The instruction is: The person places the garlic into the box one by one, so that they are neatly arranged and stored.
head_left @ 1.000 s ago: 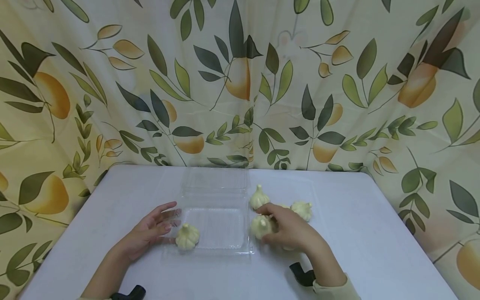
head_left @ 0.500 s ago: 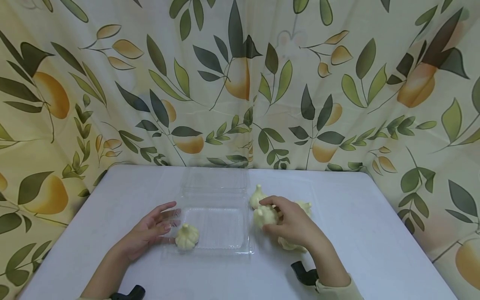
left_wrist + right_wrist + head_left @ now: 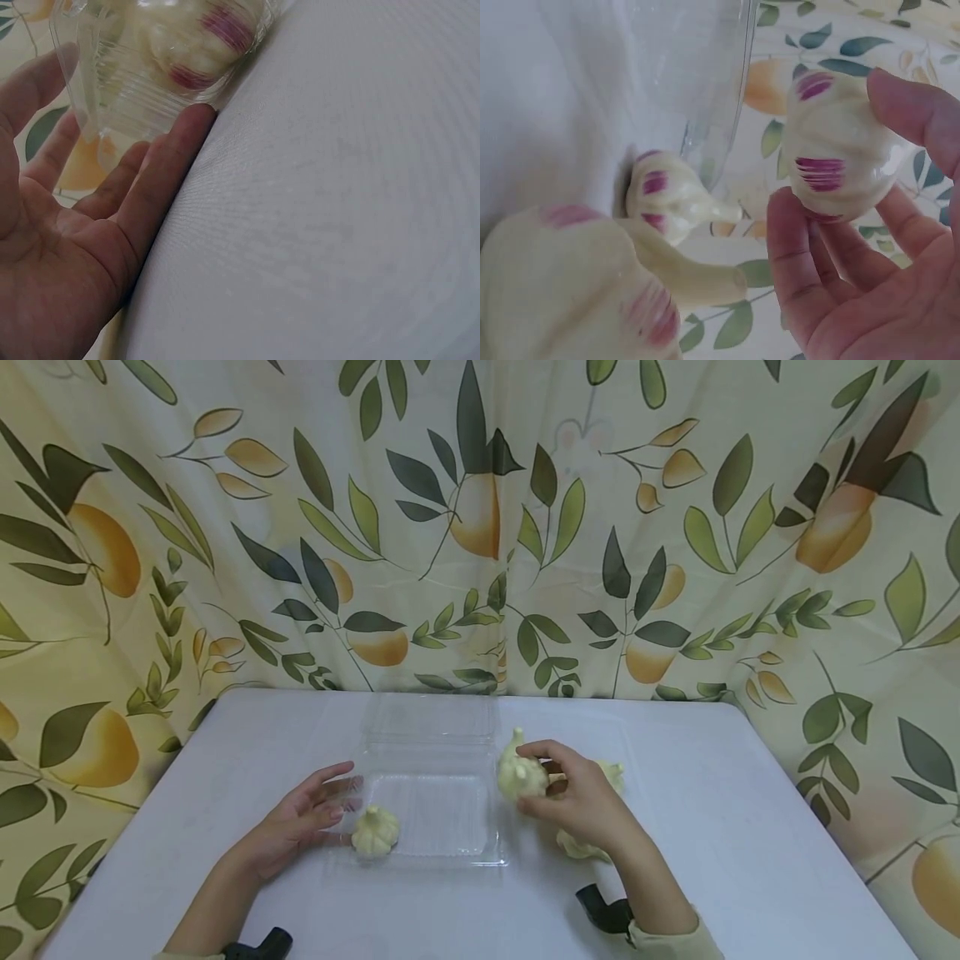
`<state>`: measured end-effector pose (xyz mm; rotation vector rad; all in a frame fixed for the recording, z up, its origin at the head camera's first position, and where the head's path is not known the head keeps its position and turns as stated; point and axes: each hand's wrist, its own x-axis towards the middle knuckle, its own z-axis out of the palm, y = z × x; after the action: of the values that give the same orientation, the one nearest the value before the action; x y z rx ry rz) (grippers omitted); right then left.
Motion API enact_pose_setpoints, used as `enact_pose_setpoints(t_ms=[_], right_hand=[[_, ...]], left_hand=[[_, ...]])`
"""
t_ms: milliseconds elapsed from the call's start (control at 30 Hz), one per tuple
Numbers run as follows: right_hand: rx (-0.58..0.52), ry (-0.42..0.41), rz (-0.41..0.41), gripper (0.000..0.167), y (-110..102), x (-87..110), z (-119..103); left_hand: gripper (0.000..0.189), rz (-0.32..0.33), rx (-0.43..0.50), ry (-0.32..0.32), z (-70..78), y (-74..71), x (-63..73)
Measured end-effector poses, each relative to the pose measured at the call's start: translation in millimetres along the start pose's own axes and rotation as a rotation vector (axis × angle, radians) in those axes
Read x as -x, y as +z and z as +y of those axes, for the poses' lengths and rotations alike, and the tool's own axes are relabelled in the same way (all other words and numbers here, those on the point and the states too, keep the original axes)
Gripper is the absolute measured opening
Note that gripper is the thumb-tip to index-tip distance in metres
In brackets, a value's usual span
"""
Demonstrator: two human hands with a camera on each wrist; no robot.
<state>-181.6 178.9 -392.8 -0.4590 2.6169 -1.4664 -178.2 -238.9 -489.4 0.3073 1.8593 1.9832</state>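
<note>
My right hand (image 3: 581, 797) pinches a pale garlic bulb (image 3: 522, 779) between thumb and fingers, just right of a clear plastic box (image 3: 442, 818). Purple streaks mark this bulb in the right wrist view, where it looks lifted. Another garlic bulb (image 3: 375, 832) sits at the box's front left. Beside that corner, my left hand (image 3: 296, 827) has its fingers spread and fairly straight, touching the box's side wall. More garlic lies around my right hand: one bulb (image 3: 516, 742) behind the held one, one bulb (image 3: 612, 775) partly hidden beyond the hand, and one bulb (image 3: 579, 846) below it.
The box's hinged lid (image 3: 430, 720) lies folded back toward the far edge of the white table (image 3: 675, 827). A curtain (image 3: 450, 527) printed with leaves and fruit hangs right behind the table. Black wrist pieces (image 3: 603, 910) show at both forearms.
My right hand has raised the garlic bulb slightly, first drawing it a little right, then moving it left toward the box. The left hand stays in place.
</note>
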Motion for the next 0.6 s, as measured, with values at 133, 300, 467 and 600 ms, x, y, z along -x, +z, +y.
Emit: enact_pose_setpoints(t_ms=[133,300,467,600], right_hand=[[-0.068,0.005,0.014,0.06,2,-1.4,-2],[-0.188,0.0,-0.005,0.06,8,-5.2,-2],[-0.249,0.002,-0.026,0.059,15,-7.9,-3],[-0.257,0.002,-0.039,0.058,19,-8.2,-5]], left_hand=[[0.066,-0.003,0.005,0.007,-1.5,-1.0,-0.5],[0.066,-0.007,0.006,0.011,-1.7,-1.0,-0.7],[0.066,-0.002,0.002,0.002,-0.2,-0.6,-0.7],[0.067,0.009,-0.004,-0.01,0.3,-0.4,-0.6]])
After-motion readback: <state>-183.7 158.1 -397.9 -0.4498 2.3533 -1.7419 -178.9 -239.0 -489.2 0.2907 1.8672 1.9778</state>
